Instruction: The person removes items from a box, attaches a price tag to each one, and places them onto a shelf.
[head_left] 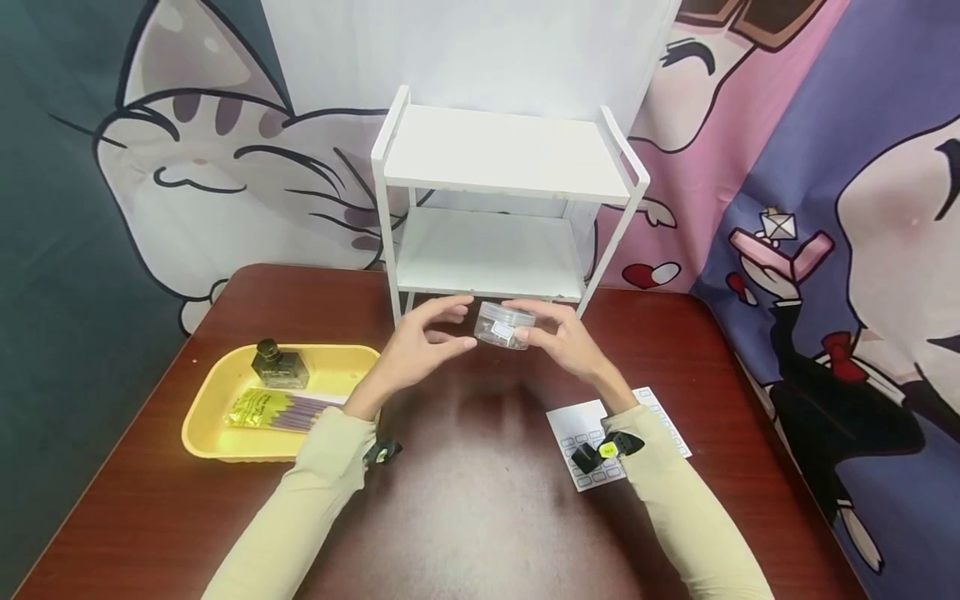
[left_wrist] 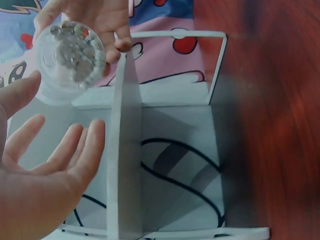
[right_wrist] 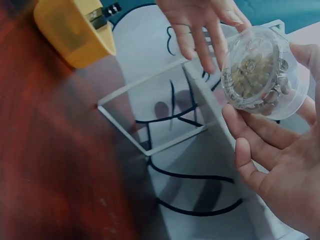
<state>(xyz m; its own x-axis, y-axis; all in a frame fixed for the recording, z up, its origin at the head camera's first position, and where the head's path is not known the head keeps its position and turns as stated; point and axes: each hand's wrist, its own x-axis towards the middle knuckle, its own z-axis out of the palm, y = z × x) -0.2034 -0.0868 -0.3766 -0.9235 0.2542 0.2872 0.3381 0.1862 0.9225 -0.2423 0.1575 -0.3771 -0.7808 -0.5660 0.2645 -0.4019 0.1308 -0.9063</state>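
A small clear round jar (head_left: 495, 332) with a white label on its side is held up in front of the white shelf. Small silvery pieces, too blurred to name, show inside the jar (right_wrist: 252, 75) in both wrist views. My right hand (head_left: 558, 337) grips the jar between thumb and fingers. To the jar's left, my left hand (head_left: 423, 346) has its thumb and fingers spread, the tips close to the jar. In the left wrist view a gap shows between the left hand (left_wrist: 50, 170) and the jar; nothing is in that hand.
A white two-tier shelf (head_left: 510, 154) stands at the back of the brown table (head_left: 465, 517). At left, a yellow tray (head_left: 198, 425) holds a dark-capped glass bottle (head_left: 281, 371) and a packet of purple sticks (head_left: 281, 410). A sheet of printed labels (head_left: 573, 421) lies under the right forearm.
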